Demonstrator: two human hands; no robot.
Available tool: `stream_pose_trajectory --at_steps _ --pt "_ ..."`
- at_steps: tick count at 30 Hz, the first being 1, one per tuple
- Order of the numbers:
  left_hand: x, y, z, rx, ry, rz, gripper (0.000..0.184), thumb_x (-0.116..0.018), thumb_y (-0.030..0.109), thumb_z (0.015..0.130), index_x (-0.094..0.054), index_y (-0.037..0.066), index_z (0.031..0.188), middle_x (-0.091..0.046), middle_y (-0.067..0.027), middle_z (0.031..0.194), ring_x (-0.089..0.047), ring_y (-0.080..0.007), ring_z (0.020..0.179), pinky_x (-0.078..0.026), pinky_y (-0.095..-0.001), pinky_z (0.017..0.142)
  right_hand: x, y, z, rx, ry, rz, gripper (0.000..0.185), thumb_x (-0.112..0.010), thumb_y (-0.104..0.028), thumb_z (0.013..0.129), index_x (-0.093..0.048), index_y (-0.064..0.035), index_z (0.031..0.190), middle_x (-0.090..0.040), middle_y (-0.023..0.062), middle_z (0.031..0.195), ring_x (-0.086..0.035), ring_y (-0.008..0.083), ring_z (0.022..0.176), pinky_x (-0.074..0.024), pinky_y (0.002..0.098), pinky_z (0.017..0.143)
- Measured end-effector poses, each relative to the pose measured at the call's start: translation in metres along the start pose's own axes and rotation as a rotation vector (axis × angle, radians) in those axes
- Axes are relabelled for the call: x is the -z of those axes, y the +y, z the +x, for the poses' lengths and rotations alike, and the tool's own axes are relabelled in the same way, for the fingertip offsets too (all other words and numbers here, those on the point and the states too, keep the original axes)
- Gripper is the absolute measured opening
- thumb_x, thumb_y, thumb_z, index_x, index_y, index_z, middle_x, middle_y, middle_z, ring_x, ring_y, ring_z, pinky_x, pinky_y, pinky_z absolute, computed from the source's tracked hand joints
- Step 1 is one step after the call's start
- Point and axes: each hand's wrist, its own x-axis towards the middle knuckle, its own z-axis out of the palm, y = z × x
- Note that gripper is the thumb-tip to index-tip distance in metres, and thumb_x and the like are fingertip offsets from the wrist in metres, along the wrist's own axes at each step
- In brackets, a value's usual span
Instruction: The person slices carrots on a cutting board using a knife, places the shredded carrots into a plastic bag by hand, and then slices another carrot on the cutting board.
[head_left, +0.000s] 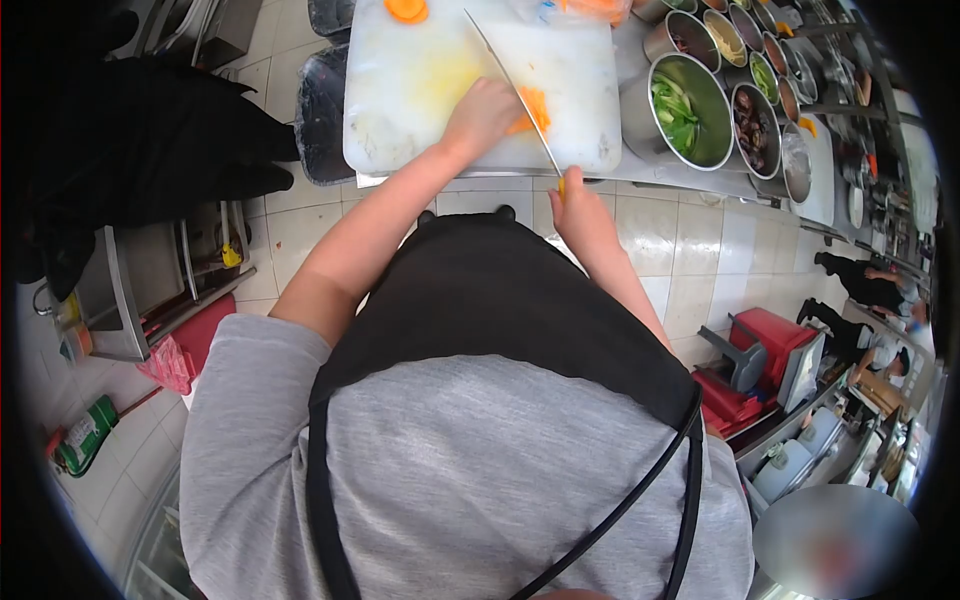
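My right hand (pixel 583 215) is closed round the yellow handle of a long kitchen knife (pixel 503 68). Its blade slants up and left across a white cutting board (pixel 400 120). On the blade's left side, my left hand (pixel 483 118) rests with curled fingers on orange carrot (pixel 519 124), partly hidden under the fingertips. Thin cut carrot pieces (pixel 537 104) lie against the blade and to its right. Farther off, round carrot slices (pixel 406 9) sit at the board's top edge. A yellowish stain marks the board's middle.
Right of the board stands a metal pot of green vegetables (pixel 677 112), beside a pot of dark pieces (pixel 752 128) and several more containers. Black-lined bins (pixel 325 115) adjoin the board's left side. A person in black (pixel 150 150) is at left; others stand far right.
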Motion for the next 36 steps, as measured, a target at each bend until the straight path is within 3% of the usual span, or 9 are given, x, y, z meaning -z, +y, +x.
stream_pose_trajectory --at_steps 2,9,13,18,20,24,29,32,36 --pt "0.001 0.0 0.001 -0.01 0.003 -0.001 0.01 -0.064 0.003 0.072 -0.06 0.003 0.081 -0.059 -0.0063 0.088 -0.053 -0.0269 0.086 -0.045 -0.0344 0.075 -0.004 0.001 0.021 0.082 0.048 0.003 0.029 -0.049 -0.022 0.088 -0.038 0.0006 0.103 -0.06 0.0297 0.073 -0.059 0.047 0.071 -0.0454 0.0552 0.067" --pt "-0.002 -0.002 -0.001 0.016 -0.007 0.018 0.01 -0.064 0.002 0.071 -0.06 0.003 0.08 -0.059 -0.0063 0.088 -0.053 -0.0267 0.085 -0.046 -0.034 0.074 0.027 -0.011 -0.012 0.045 -0.03 -0.007 0.028 -0.054 -0.019 0.088 -0.037 0.0008 0.096 -0.059 0.0275 0.069 -0.057 0.0465 0.068 -0.0442 0.0529 0.06" --pt "0.002 0.003 0.001 0.005 0.04 -0.045 0.01 -0.065 0.002 0.071 -0.06 0.003 0.08 -0.059 -0.0065 0.088 -0.053 -0.0267 0.085 -0.045 -0.0344 0.075 -0.001 0.001 0.012 0.052 0.015 0.016 0.027 -0.052 -0.019 0.087 -0.038 0.0013 0.098 -0.059 0.0285 0.071 -0.058 0.0462 0.07 -0.0453 0.053 0.064" --pt "-0.001 0.0 0.001 0.026 -0.012 0.022 0.009 -0.065 0.002 0.071 -0.06 0.003 0.079 -0.059 -0.0063 0.087 -0.053 -0.0268 0.085 -0.045 -0.0345 0.075 0.02 -0.012 0.017 0.107 0.034 -0.028 0.028 -0.05 -0.019 0.087 -0.038 0.0015 0.101 -0.06 0.029 0.073 -0.059 0.0461 0.072 -0.0459 0.0537 0.067" --pt "-0.001 -0.002 -0.001 0.045 -0.042 0.054 0.009 -0.065 0.003 0.071 -0.06 0.003 0.078 -0.059 -0.0062 0.087 -0.053 -0.0268 0.085 -0.046 -0.0345 0.075 0.038 -0.023 -0.008 0.048 -0.058 -0.005 0.022 -0.044 -0.015 0.087 -0.038 0.0013 0.1 -0.06 0.0295 0.074 -0.059 0.0469 0.073 -0.0457 0.0539 0.067" --pt "0.001 0.0 0.0 0.036 -0.009 0.018 0.009 -0.064 0.003 0.072 -0.062 0.003 0.08 -0.059 -0.0063 0.088 -0.053 -0.0266 0.085 -0.046 -0.0342 0.075 0.007 -0.008 -0.003 -0.025 -0.056 -0.032 0.021 -0.044 -0.014 0.087 -0.038 0.0016 0.099 -0.06 0.0298 0.074 -0.058 0.0471 0.074 -0.0446 0.0548 0.067" --pt "0.0 -0.004 -0.004 0.01 0.013 0.004 0.011 -0.063 0.002 0.073 -0.063 0.003 0.084 -0.059 -0.0066 0.089 -0.054 -0.0265 0.087 -0.046 -0.0336 0.077 0.004 -0.003 0.027 0.127 0.054 -0.006 0.027 -0.05 -0.018 0.087 -0.037 0.0005 0.101 -0.059 0.0296 0.073 -0.058 0.0474 0.071 -0.0437 0.0559 0.064" --pt "-0.002 -0.008 -0.007 0.021 -0.002 -0.018 0.01 -0.063 0.002 0.074 -0.063 0.003 0.084 -0.059 -0.0068 0.09 -0.054 -0.0266 0.088 -0.046 -0.0335 0.078 0.031 -0.018 -0.005 0.092 -0.003 0.005 0.027 -0.054 -0.018 0.088 -0.036 0.0009 0.096 -0.059 0.0274 0.069 -0.058 0.0463 0.067 -0.0454 0.0528 0.06" --pt "0.001 -0.004 -0.005 0.032 0.017 -0.03 0.009 -0.063 0.003 0.075 -0.063 0.003 0.084 -0.059 -0.0069 0.09 -0.054 -0.0268 0.088 -0.046 -0.0339 0.077 0.008 -0.009 -0.006 -0.011 -0.04 -0.04 0.027 -0.054 -0.018 0.087 -0.037 0.0012 0.095 -0.059 0.028 0.069 -0.058 0.0466 0.067 -0.0452 0.0531 0.061"
